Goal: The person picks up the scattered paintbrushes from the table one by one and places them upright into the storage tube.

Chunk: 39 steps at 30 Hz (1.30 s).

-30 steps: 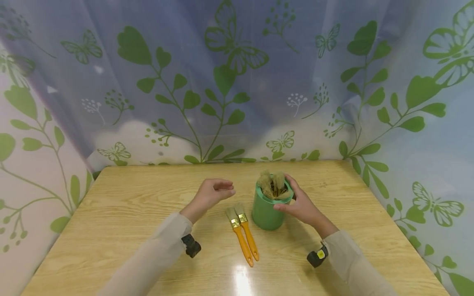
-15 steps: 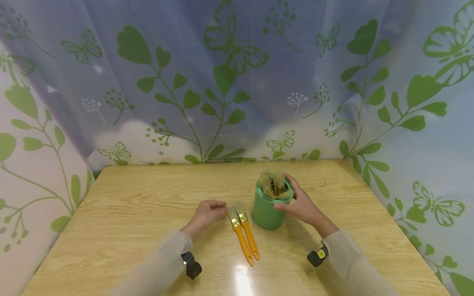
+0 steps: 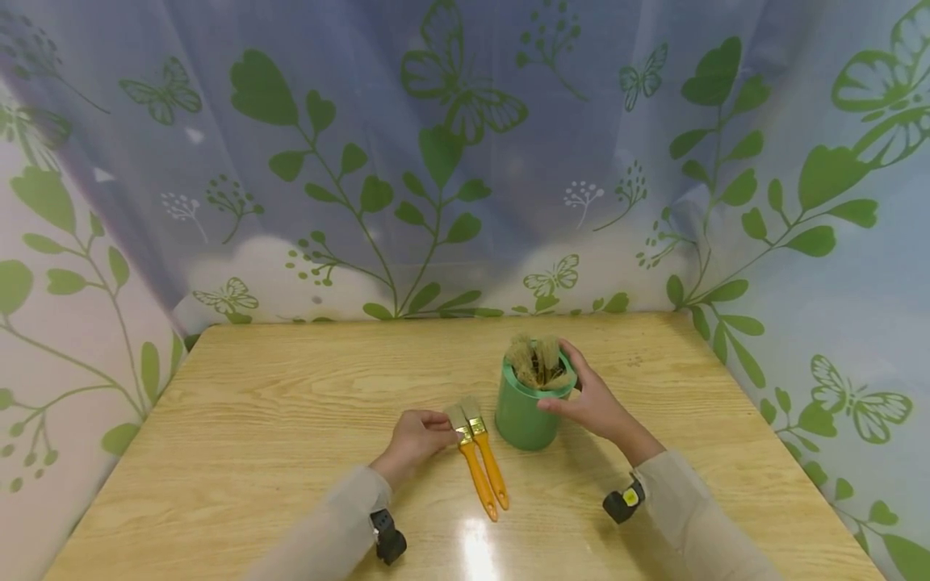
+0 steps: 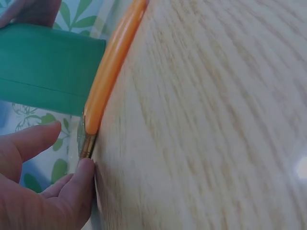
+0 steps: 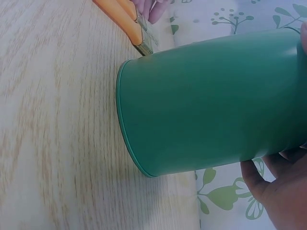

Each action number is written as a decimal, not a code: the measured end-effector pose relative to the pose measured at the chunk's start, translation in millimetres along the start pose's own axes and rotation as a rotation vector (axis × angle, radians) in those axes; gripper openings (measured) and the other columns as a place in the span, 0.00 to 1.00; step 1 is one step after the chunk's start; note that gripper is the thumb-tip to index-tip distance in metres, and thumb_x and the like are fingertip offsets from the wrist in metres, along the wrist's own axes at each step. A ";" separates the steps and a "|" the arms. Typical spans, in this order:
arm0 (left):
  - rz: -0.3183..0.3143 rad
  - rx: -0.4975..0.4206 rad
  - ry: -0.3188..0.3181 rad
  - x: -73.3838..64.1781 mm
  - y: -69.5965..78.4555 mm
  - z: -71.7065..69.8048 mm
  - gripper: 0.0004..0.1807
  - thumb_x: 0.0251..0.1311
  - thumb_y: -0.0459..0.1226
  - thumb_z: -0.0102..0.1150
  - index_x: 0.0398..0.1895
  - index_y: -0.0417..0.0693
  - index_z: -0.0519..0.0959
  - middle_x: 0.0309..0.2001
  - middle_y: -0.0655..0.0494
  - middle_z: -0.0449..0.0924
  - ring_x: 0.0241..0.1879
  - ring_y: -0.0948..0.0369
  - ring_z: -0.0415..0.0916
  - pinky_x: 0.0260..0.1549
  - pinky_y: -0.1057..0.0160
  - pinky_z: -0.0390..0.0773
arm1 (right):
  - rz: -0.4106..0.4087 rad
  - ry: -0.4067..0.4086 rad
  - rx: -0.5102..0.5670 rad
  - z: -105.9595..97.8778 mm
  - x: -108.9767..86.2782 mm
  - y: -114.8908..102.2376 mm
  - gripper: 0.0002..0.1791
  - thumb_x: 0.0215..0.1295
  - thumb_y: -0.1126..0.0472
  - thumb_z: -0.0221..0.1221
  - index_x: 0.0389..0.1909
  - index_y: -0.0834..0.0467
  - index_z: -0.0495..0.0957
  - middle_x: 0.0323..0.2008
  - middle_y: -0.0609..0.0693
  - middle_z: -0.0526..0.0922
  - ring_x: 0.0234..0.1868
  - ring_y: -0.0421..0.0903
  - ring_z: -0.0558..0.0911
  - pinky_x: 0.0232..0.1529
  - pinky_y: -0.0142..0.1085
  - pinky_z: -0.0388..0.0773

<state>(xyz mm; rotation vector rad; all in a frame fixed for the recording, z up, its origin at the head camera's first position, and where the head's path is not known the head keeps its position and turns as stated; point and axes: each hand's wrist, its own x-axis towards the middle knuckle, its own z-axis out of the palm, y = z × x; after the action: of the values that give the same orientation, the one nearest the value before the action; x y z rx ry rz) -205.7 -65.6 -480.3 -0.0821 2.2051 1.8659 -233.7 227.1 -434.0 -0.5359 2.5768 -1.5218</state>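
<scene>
Two paintbrushes (image 3: 479, 472) with orange handles and brass-coloured ferrules lie side by side on the table, bristles pointing away from me. My left hand (image 3: 416, 442) is at their left side, by the ferrules. In the left wrist view, one fingertip of the left hand (image 4: 53, 191) meets the ferrule of the nearer paintbrush (image 4: 112, 72), while another digit stands apart from it. A green cylindrical container (image 3: 526, 420) stands upright to the right of the brushes, with pale bristle tufts (image 3: 538, 363) showing at its mouth. My right hand (image 3: 592, 399) grips it near the rim from the right.
The wooden table (image 3: 291, 387) reaches to a patterned curtain (image 3: 349, 242) at the back and sides. A bright glare patch lies on the tabletop in front of the brush handles. Each wrist wears a black camera.
My left hand has come down and towards me from beyond the brushes, then to the right up to their ferrules. The right hand and the green container have stayed in place.
</scene>
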 end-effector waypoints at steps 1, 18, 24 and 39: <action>0.007 0.016 0.009 0.2 0.4 1.0 0.27 0.51 0.27 0.67 0.54 0.22 0.72 0.47 0.35 0.78 0.45 0.53 0.79 0.41 0.62 0.83 | 0.003 0.002 0.003 0.0 0.2 0.1 0.57 0.58 0.45 0.66 0.77 0.49 0.37 0.75 0.61 0.42 0.73 0.65 0.47 0.64 0.68 0.53; 0.155 0.328 0.150 8.4 5.4 30.5 0.31 0.43 0.32 0.75 0.50 0.26 0.73 0.42 0.42 0.77 0.43 0.51 0.75 0.44 0.54 0.79 | -0.005 0.003 0.006 0.0 0.1 1.8 0.56 0.58 0.47 0.66 0.77 0.49 0.37 0.76 0.60 0.40 0.73 0.64 0.46 0.64 0.68 0.53; 0.198 0.399 0.161 10.9 3.6 30.6 0.31 0.41 0.32 0.75 0.48 0.25 0.73 0.40 0.40 0.77 0.39 0.51 0.73 0.41 0.53 0.78 | -0.002 0.000 -0.003 0.7 1.2 1.5 0.57 0.57 0.46 0.67 0.77 0.51 0.37 0.76 0.59 0.40 0.73 0.65 0.44 0.64 0.68 0.52; 0.134 0.340 0.128 18.9 -3.4 7.1 0.14 0.46 0.29 0.70 0.38 0.33 0.83 0.34 0.47 0.83 0.34 0.56 0.80 0.33 0.61 0.82 | -0.007 0.005 -0.006 1.2 0.6 1.2 0.58 0.56 0.45 0.67 0.77 0.49 0.37 0.76 0.59 0.40 0.74 0.65 0.44 0.65 0.68 0.51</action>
<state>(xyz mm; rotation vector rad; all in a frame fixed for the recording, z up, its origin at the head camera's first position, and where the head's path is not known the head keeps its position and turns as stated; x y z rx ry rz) -222.2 -57.1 -488.9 0.0097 2.6425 1.5573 -234.2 226.4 -435.6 -0.5433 2.5868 -1.5208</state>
